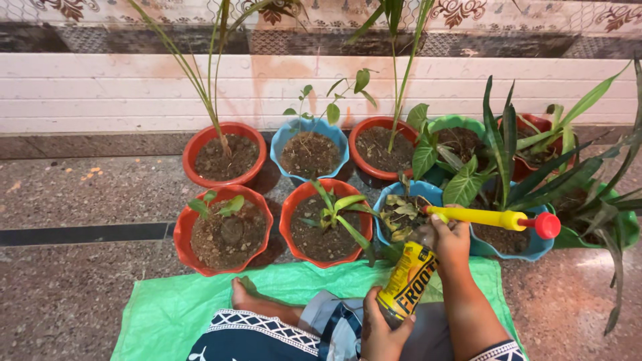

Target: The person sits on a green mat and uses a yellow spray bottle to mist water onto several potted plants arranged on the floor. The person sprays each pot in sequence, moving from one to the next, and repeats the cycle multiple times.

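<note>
1. The left hand [382, 329] grips the base of a yellow bottle [408, 279].
2. The right hand [451, 242] clasps the yellow sprayer [491, 218] on top.
3. The bottle tilts over the green mat [175, 307], just before the blue pot [406, 200] and red pot [326, 222].

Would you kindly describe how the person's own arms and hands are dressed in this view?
Both hands, the left hand and the right hand, are bare: no gloves, rings or watch show. The right forearm is uncovered up to a dark sleeve cuff with a white patterned trim at the bottom edge. The left arm is out of view.
</note>
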